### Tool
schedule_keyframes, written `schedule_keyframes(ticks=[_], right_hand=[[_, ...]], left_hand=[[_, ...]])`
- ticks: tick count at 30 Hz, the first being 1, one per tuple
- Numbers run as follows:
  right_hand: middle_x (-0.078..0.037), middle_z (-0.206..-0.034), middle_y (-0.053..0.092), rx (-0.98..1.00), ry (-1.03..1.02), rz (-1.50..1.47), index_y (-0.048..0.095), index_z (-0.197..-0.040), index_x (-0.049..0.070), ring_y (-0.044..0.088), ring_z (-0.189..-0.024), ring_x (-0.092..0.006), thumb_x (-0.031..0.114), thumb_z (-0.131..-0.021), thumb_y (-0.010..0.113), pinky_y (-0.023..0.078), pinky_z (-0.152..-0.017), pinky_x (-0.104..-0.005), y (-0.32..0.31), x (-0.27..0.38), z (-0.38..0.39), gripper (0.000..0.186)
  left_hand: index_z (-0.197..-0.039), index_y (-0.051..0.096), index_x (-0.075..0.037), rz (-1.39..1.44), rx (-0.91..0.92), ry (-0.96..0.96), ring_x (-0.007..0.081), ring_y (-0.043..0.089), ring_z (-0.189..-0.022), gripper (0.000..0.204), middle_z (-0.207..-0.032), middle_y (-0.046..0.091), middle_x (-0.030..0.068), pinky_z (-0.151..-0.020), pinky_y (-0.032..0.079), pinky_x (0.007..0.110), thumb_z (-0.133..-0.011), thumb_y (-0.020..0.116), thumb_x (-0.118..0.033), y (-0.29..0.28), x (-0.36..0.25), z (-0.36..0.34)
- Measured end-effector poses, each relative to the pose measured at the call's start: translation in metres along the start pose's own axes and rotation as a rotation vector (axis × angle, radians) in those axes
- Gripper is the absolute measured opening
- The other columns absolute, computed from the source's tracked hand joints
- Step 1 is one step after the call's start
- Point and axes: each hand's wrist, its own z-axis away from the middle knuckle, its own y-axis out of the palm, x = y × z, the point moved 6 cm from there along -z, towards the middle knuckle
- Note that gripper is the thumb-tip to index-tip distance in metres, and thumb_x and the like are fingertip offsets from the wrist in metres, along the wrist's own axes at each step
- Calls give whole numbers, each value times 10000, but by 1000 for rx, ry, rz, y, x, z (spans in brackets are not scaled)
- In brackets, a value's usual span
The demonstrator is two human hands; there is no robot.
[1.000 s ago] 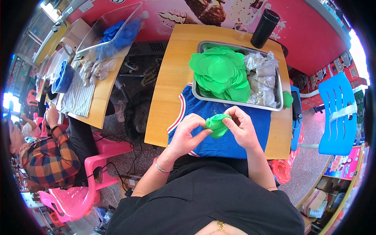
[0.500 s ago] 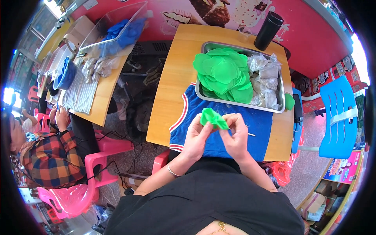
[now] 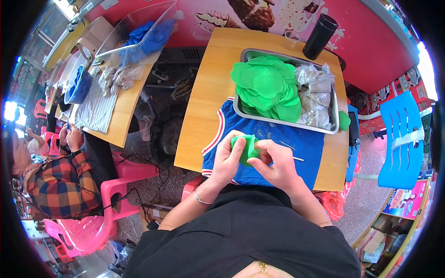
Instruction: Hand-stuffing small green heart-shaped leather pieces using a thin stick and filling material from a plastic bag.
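Observation:
A folded green sheet (image 3: pixel 246 147) is held between both hands above a blue jersey with striped trim (image 3: pixel 295 171) on the wooden table (image 3: pixel 190 139). My left hand (image 3: pixel 228 157) grips its left side, thumb over the front. My right hand (image 3: pixel 273 163) pinches its right side, index finger curled at the upper edge. Behind them, a steel tray (image 3: pixel 286 124) holds a stack of green petal-like sheets (image 3: pixel 264 83) and crumpled plastic bags (image 3: pixel 317 102). Thin white sticks (image 3: pixel 296 159) lie on the jersey.
A black cylinder (image 3: pixel 320 34) and clear cup (image 3: pixel 291 41) stand at the back. To the left, a co-worker (image 3: pixel 60 185) on a pink chair (image 3: pixel 120 194) works at another table with bins (image 3: pixel 76 90). A blue chair (image 3: pixel 399 143) stands right; cables lie on the floor.
Both hands have shifted and turned around the green sheet, which now looks more compactly folded. My right index finger has curled onto its top. The sticks on the jersey have come into view.

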Motion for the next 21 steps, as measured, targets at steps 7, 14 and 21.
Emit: schedule_keyframes(ticks=[7, 14, 21], right_hand=[[-41, -573, 511, 179, 147, -195, 527, -773, 13, 448, -451, -88, 122, -805, 642, 360, -439, -235, 16, -8, 2, 160], [-18, -572, 530, 330, 337, -449, 510, -678, 5, 490, -474, -67, 111, -853, 570, 370, -444, -210, 20, -17, 8, 213], [19, -556, 495, 167, 232, -395, 526, -704, 27, 433, -489, -25, 112, -852, 581, 328, -438, -201, 13, -12, 5, 180]], left_hand=[[-797, 467, -74, 65, -79, -13, -8, 370, -582, 225, -663, 442, -64, -482, 295, 155, -958, 430, -227, -5, 3, -3], [-753, 438, -78, -74, -38, 52, 1, 349, -598, 265, -656, 402, -62, -515, 301, 163, -960, 425, -244, -9, -3, -6], [-742, 426, -80, -96, -13, 28, 0, 343, -588, 282, -653, 391, -66, -503, 300, 167, -961, 418, -258, -11, -1, -7]])
